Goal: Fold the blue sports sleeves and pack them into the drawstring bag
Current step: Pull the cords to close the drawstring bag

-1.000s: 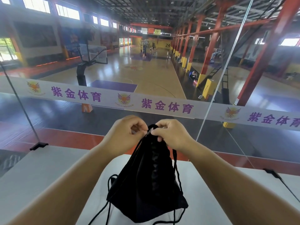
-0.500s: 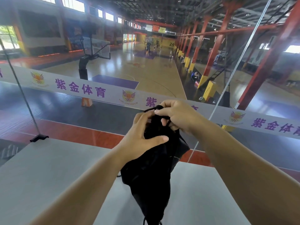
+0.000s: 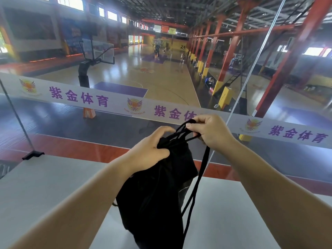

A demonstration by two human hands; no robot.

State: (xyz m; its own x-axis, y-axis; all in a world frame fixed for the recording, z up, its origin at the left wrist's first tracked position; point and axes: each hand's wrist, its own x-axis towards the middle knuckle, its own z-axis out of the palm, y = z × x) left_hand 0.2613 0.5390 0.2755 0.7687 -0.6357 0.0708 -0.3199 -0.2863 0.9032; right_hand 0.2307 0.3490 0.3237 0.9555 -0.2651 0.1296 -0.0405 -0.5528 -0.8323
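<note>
With the left hand (image 3: 150,153) clenched on the gathered neck of the black drawstring bag (image 3: 156,198), held up over the surface (image 3: 45,180), the right hand (image 3: 212,133), pinching the cords (image 3: 181,133), should pull steadily away; no sleeves show.

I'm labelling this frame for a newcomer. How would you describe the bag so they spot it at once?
Start at the white table before the glass railing. Above it, both hands meet: the left hand grips the bunched neck, the right hand pulls cords. The drawstring bag hanging between them is the only black fabric item.
</note>
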